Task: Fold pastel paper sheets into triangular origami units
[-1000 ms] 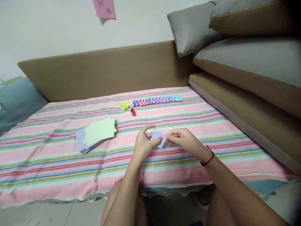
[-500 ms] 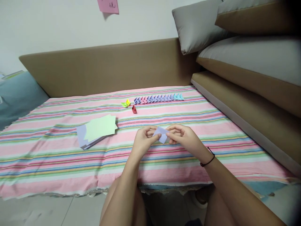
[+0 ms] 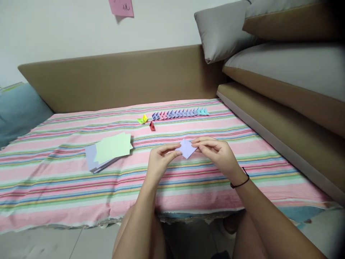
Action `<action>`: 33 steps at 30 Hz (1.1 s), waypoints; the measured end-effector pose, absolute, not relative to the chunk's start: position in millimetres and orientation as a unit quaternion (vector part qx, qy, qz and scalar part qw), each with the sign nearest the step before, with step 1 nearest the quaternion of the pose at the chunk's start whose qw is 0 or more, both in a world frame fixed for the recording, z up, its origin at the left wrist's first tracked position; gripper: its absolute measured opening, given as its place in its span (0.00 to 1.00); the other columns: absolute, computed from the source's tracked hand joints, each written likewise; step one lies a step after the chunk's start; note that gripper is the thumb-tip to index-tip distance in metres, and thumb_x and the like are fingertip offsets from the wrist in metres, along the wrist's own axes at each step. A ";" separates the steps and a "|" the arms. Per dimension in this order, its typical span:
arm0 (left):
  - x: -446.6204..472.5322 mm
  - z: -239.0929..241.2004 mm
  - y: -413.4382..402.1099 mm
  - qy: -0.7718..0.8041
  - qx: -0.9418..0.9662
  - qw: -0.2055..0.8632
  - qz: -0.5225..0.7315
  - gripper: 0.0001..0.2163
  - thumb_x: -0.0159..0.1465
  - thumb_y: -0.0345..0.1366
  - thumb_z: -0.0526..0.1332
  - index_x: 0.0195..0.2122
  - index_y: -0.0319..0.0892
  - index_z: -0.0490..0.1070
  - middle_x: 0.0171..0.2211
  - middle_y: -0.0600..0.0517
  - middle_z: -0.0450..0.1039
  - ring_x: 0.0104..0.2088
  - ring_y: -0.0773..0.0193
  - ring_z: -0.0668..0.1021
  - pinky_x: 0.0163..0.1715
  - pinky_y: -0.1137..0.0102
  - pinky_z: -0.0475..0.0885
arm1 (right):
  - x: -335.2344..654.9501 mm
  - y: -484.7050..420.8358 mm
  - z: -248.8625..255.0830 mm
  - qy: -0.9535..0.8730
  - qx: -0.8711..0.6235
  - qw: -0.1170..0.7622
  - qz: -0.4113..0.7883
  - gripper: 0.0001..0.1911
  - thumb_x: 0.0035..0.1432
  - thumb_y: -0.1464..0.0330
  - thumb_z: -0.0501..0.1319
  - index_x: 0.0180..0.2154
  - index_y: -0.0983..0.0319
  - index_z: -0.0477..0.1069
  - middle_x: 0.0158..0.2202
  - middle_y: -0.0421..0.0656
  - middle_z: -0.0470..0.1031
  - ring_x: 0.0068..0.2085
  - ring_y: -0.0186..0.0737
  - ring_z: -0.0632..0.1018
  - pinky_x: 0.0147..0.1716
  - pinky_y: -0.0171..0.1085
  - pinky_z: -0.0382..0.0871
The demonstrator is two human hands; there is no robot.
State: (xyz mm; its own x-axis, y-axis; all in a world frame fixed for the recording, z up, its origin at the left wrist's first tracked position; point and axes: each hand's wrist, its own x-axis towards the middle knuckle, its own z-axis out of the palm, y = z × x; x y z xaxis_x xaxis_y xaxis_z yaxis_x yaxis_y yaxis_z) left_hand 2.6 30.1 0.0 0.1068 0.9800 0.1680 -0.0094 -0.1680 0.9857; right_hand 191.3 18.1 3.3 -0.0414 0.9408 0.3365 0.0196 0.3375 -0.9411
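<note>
Between my two hands is a small folded sheet of lavender paper [image 3: 188, 148], diamond-shaped with a crease down its middle. My left hand [image 3: 164, 157] pinches its left corner between thumb and fingers. At the opposite corner, my right hand [image 3: 217, 151] pinches the paper the same way, a dark cord around that wrist. Beyond the hands stands a small red folded paper piece [image 3: 152, 126]. Behind it are a yellow-green folded piece [image 3: 143, 119] and a row of interlocked folded pieces [image 3: 179, 113] in purple, pink and turquoise.
A stack of paper sheets [image 3: 113, 148], pale green over lavender, lies to the left on the striped cloth [image 3: 67, 194]. A brown backrest [image 3: 121, 79] closes off the back. Grey-brown cushions [image 3: 285, 68] pile up at right, and a blue cushion [image 3: 21, 111] sits at far left.
Both hands have shifted their grip outward to the paper's side corners. The paper has turned from a slanted position to an upright diamond, with its crease facing me. The view has shifted slightly.
</note>
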 end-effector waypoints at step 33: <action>10.7 -2.5 27.8 0.411 0.572 0.448 0.550 0.06 0.52 0.36 0.67 0.28 0.39 0.76 0.34 0.47 0.78 0.40 0.58 0.78 0.43 0.66 0.73 | 178.8 18.6 -10.1 -0.448 -0.476 0.565 0.503 0.12 0.43 0.65 0.69 0.33 0.63 0.76 0.36 0.46 0.80 0.41 0.46 0.79 0.47 0.44 0.71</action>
